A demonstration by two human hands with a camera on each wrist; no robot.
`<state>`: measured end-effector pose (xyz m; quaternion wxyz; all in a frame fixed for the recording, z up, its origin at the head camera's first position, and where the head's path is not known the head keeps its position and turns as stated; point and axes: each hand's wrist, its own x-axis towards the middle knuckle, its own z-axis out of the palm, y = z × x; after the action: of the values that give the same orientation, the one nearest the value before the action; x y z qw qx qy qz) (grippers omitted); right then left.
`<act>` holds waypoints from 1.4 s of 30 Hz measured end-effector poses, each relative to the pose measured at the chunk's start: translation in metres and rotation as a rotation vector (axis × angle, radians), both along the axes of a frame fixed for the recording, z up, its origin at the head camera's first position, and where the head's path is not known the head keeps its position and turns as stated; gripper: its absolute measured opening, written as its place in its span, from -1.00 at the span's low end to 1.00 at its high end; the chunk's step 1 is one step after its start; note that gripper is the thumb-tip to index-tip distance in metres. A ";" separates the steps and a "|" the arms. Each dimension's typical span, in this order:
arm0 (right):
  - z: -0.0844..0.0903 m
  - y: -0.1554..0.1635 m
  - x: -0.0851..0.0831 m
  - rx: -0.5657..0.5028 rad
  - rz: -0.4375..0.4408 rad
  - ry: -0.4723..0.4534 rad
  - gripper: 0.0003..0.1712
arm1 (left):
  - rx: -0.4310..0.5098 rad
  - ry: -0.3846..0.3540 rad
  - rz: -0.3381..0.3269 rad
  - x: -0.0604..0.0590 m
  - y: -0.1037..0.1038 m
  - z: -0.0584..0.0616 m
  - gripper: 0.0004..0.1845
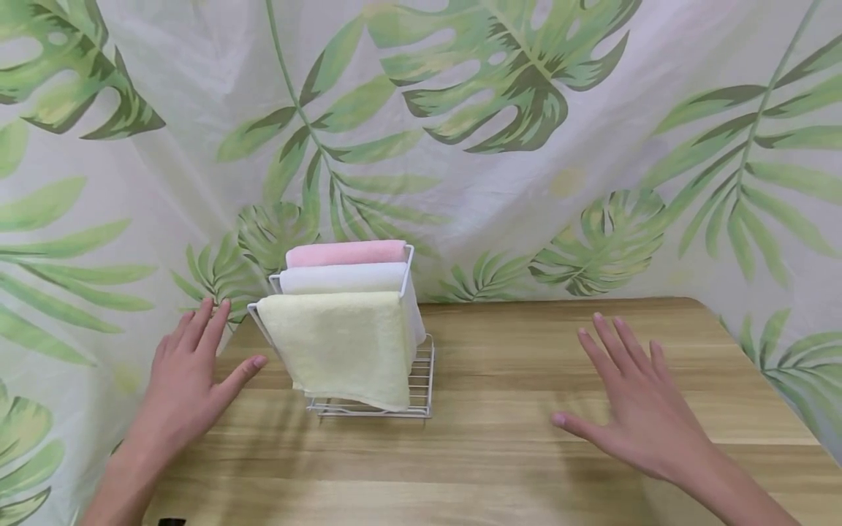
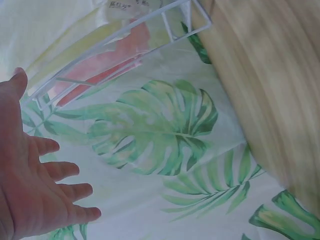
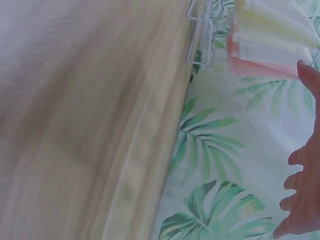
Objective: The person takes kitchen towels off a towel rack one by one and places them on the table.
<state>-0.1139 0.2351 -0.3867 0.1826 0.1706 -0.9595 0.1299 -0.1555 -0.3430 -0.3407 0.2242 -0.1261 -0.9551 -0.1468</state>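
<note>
— White wire is what we see first: a small rack (image 1: 421, 380) stands on the wooden table (image 1: 526, 453), left of the middle and toward the far edge.

— And what do we find in it?

— Three folded towels hang over its bars, one behind another. Nearest to us is the pale yellow towel (image 1: 342, 347), which drapes almost to the rack's wire base. Behind it hangs the white towel (image 1: 342, 278), and farthest back the pink towel (image 1: 346, 253), just before the leaf-print curtain (image 1: 513, 109).

— Where do we see the hands?

— Our left hand (image 1: 191, 372) is at the table's left edge, just beside the rack, fingers straight and spread, the thumb pointing at the yellow towel without touching it. It holds nothing. The left wrist view shows the same spread fingers with the rack's wire frame (image 2: 120, 45) above them.

— And the other one?

— Our right hand (image 1: 631, 409) is over the bare wood, well apart from the rack on the right, palm down, fingers wide and straight, also holding nothing. We cannot tell whether it touches the tabletop. From the right wrist view we see the towels and the rack (image 3: 202, 35) far off, at the top of the picture.
</note>
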 end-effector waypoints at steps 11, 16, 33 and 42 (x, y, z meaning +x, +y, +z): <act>0.020 -0.016 -0.007 -0.032 0.032 -0.006 0.36 | 0.106 0.070 -0.083 -0.007 0.007 0.018 -0.07; 0.029 -0.023 -0.011 -0.054 0.055 0.016 0.34 | 0.162 0.095 -0.118 -0.011 0.014 0.030 -0.13; 0.047 -0.055 -0.027 -0.124 0.134 0.016 0.29 | 0.463 0.208 -0.378 -0.032 0.025 0.041 -0.53; 0.060 -0.080 -0.035 -0.183 0.192 0.008 0.27 | 0.812 0.054 -0.600 -0.038 0.017 0.030 -0.71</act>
<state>-0.1489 0.1553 -0.3266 0.1879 0.2448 -0.9222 0.2331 -0.1940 -0.3256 -0.3111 0.2276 -0.3017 -0.7365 -0.5610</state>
